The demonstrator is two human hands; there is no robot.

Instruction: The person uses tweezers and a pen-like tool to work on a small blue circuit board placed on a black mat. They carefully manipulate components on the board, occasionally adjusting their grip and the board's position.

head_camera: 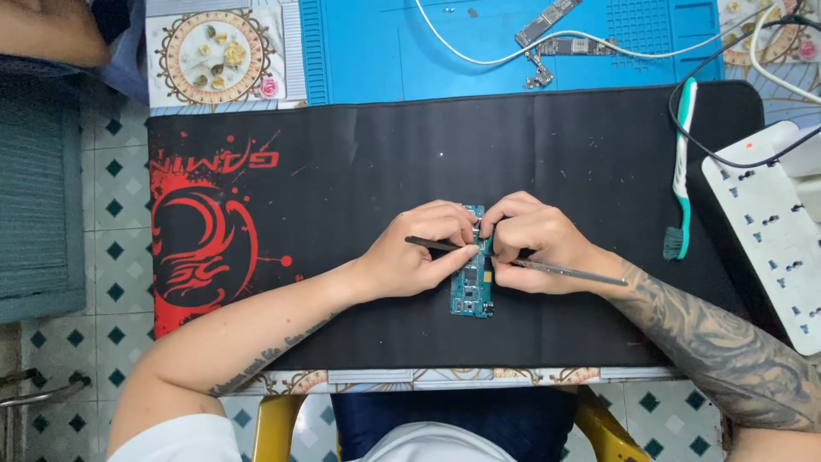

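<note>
A small blue circuit board (472,295) lies on a black mat (359,171) in the middle of the table. My left hand (419,252) rests on the board's left side and grips a thin dark tool (432,245) whose tip points at the board's upper part. My right hand (534,244) presses on the board's right side and holds a slim metal tool (573,273) that sticks out to the right. The fingertips of both hands meet over the top of the board and hide it there.
A green-and-white toothbrush (682,171) lies at the mat's right edge. A white power strip (770,231) with cables sits far right. Behind the mat is a blue work mat (385,51) with another circuit board (547,26) and a white cable (479,58).
</note>
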